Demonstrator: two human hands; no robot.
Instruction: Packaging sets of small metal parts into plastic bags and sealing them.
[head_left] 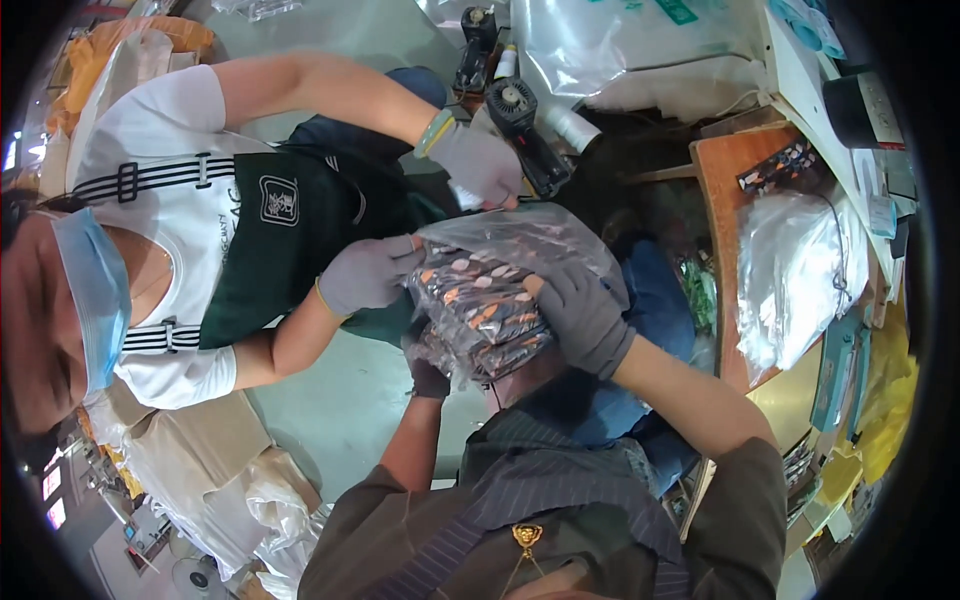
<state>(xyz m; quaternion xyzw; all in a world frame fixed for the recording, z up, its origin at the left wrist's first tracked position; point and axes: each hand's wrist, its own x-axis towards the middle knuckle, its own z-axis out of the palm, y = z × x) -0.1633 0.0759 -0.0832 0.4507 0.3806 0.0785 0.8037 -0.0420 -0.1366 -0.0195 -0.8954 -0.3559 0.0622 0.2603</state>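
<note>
A clear plastic bag (580, 232) rests in front of me, filled with a stack of dark pieces patterned in orange and white (490, 305). My right hand (585, 320), in a dark grey glove with bare fingertips, curls over the right side of the bag. At its lower left corner my left hand (430, 378), gloved too, grips the bag, its fingers partly hidden behind the plastic. A co-worker's light grey gloved hand (370, 275) pinches the bag's left edge. Just above the bag is that person's other hand (480, 172), with something white at its fingers.
Black handheld machines (520, 130) with round vented ends and white thread spools (575, 128) lie beyond the bag. At right, a wooden table (715, 190) bears stacked clear bags (795, 265) and a dark patterned piece (778, 168). A teal device (835, 370) stands beside it.
</note>
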